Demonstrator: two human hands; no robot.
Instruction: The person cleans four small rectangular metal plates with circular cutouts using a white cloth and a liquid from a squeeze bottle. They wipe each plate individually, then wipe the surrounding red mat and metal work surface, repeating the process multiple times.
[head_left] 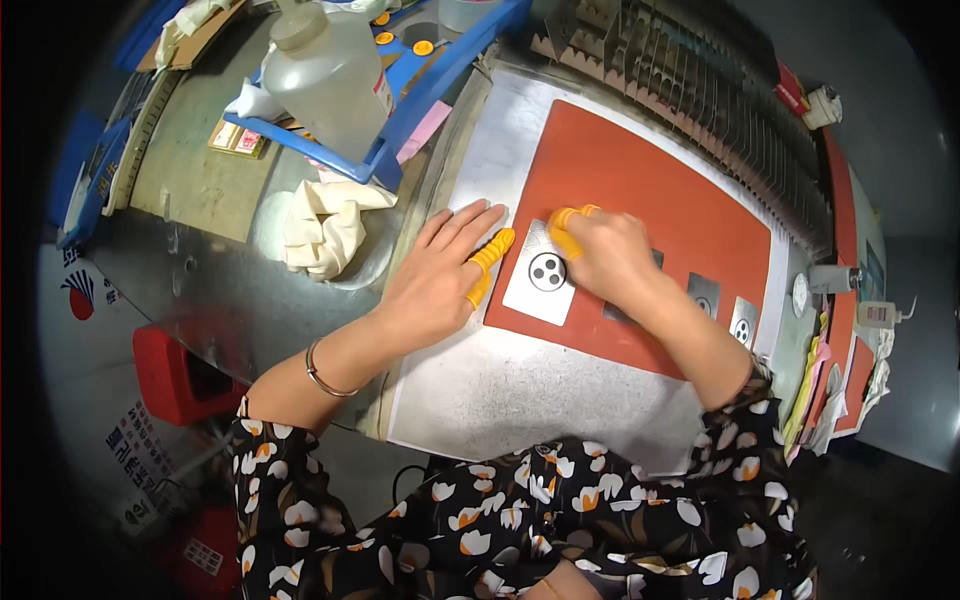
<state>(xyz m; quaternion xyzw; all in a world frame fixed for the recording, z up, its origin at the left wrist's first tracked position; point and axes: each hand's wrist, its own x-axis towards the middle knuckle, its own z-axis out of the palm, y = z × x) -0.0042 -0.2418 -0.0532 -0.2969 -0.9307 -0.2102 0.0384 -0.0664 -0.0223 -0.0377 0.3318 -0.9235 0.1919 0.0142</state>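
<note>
A silvery rectangular metal plate (pixel 532 298), marked with a dark ring and several black dots, lies near the left edge of a red-brown mat (pixel 640 160). My left hand (pixel 430 280) rests flat to the left of the mat, fingers stretched out, with yellow finger cots on the thumb side. Over the plate's upper right corner, my right hand (pixel 610 250) is closed with its fingertips, also in yellow cots, bent down; anything within them is hidden. Further right on the mat lie two similar plates, one greyish (pixel 704 292) and one brighter (pixel 743 318). Another is partly covered by my right forearm.
At the far left stands a blue tray (pixel 375 170) with a large translucent bottle (pixel 325 85). A crumpled cream cloth (pixel 325 228) sits before it. Behind the mat runs a slotted metal rack (pixel 690 90). A small bottle (pixel 878 315) is at the right, a red stool (pixel 165 375) lower left.
</note>
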